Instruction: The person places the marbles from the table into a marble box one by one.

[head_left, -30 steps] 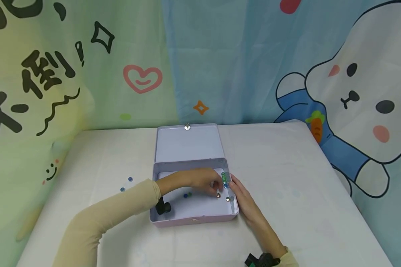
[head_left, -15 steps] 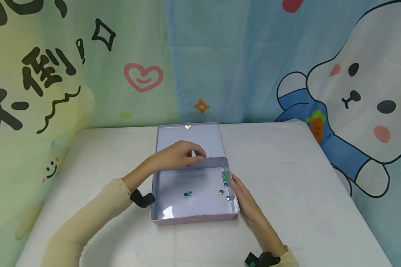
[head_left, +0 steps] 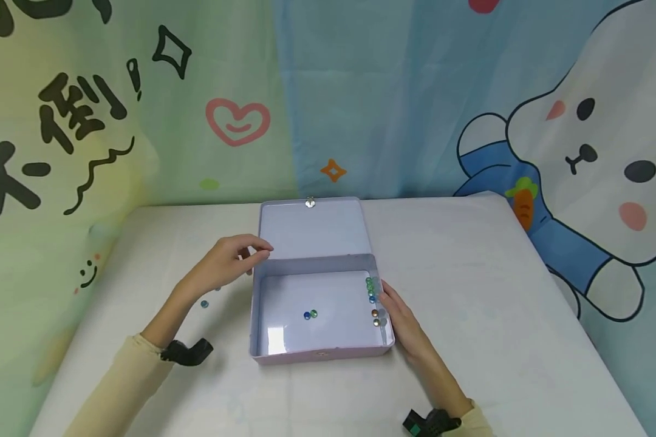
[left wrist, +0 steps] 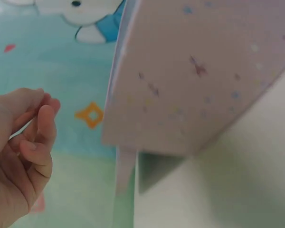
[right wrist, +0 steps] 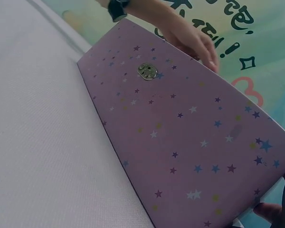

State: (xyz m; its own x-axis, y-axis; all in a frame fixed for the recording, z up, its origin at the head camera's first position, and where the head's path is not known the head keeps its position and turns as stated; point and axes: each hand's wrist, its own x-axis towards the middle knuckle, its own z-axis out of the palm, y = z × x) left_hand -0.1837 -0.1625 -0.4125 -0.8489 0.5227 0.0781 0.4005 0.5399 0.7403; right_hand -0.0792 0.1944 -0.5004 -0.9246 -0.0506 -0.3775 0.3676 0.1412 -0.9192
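Note:
A lilac tin box (head_left: 322, 352) with its lid (head_left: 314, 227) folded back stands on the white-covered table. Along its right inner wall lie several green marbles (head_left: 370, 284), a blue marble (head_left: 372, 299) and two amber marbles (head_left: 375, 313). A dark blue marble (head_left: 307, 315) and a green marble (head_left: 314, 314) sit together mid-floor. My left hand (head_left: 224, 264) hovers beyond the box's left side, fingers loosely curled with nothing between them. My right hand (head_left: 407, 328) holds the right wall of the box, thumb at the rim.
Left of the box, a blue marble (head_left: 205, 304) lies on the tablecloth (head_left: 197, 400), with another marble (head_left: 217, 289) partly hidden by the left wrist. A printed curtain (head_left: 350, 103) hangs behind the table.
My left hand has lifted out of the box and moved left past its side. An amber marble has shifted to the right wall. The right hand stays on the box.

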